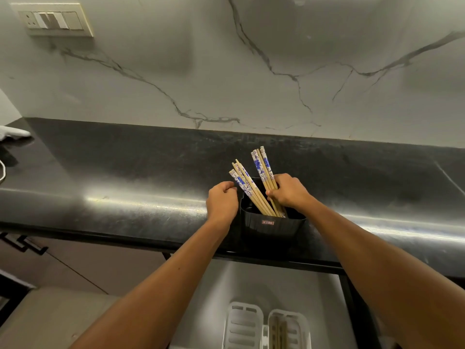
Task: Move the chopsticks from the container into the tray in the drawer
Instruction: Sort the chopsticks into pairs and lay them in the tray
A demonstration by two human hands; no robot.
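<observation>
A pale marble wall with dark veins fills the upper half of the view, with a switch plate mounted at its top left. Below it runs a long black counter with a shiny rounded front edge. Under the counter, an open drawer shows a grey floor, and a white slotted tray lies in it at the bottom of the view; a few chopsticks already lie in the tray's right compartment.

A black ribbed container with a small red label stands at the counter's front edge, between the two arms. The left hand is curled closed against the container's left rim, steadying it. The right hand is closed around a bunch of chopsticks, wooden with blue-and-white patterned tops; their tips are still inside the container. A second bunch of the same chopsticks leans left in the container, free of either hand, just beside the left hand's knuckles.

At the far left edge of the counter lies a white object, only partly in view.
</observation>
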